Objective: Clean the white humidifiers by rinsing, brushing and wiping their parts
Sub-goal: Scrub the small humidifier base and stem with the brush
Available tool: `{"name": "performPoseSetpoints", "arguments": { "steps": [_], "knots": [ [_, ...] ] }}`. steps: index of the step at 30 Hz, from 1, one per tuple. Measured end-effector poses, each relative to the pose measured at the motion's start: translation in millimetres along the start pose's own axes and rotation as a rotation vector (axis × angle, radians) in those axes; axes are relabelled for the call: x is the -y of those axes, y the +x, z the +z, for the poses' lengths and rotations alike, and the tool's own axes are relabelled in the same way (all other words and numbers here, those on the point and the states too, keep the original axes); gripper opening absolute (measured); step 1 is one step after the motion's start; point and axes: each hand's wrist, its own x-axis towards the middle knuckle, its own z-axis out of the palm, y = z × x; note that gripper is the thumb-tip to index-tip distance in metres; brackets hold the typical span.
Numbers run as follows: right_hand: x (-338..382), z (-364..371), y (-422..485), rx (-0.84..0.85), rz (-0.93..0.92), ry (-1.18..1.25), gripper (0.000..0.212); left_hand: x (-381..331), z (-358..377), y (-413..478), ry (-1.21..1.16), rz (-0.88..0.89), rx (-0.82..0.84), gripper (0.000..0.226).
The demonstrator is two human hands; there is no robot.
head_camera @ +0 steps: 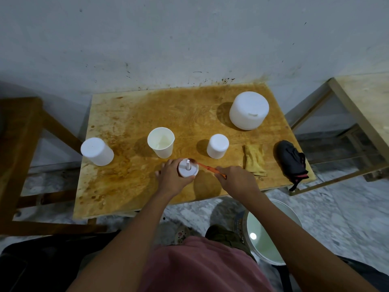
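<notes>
My left hand (172,175) grips a round white humidifier base (188,168) with a short upright stem, just above the wooden table (126,186). My right hand (235,179) holds an orange brush (205,166) whose head touches the base's far rim. An open white tank (161,142) stands behind my left hand. Two white covers stand upside down, one at the left (97,151) and a smaller one in the middle (217,146). A large white humidifier body (249,110) sits at the back right.
A folded yellow cloth (254,160) and a dark cloth (291,160) lie at the table's right edge. A basin of water (266,234) stands on the floor by my right arm. Wooden frames flank the table on both sides.
</notes>
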Motion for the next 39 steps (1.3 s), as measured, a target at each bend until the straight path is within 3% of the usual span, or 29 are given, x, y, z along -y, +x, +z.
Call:
{"name": "performPoseSetpoints", "arguments": {
  "steps": [13, 21, 30, 35, 39],
  "knots": [
    [6.9, -4.7, -5.0, -0.009, -0.017, 0.128, 0.035, -10.8, 1.1, 3.5, -0.044, 0.002, 0.000, 0.069],
    [-5.0, -12.0, -15.2, 0.036, -0.045, 0.018, 0.033, -0.2, 5.2, 4.1, -0.096, -0.008, -0.004, 0.067],
    [13.9, -3.2, -14.1, 0.019, 0.013, 0.126, 0.034, -0.6, 4.7, 2.7, -0.050, -0.015, -0.024, 0.065],
    [9.5, -0.6, -12.5, 0.126, 0.042, 0.358, 0.030, -0.6, 5.0, 3.5, -0.058, -0.019, -0.019, 0.065],
    [18.0, -2.6, -10.4, 0.051, 0.035, 0.260, 0.030, -0.8, 3.7, 3.3, -0.044, -0.013, -0.012, 0.063]
  ]
}}
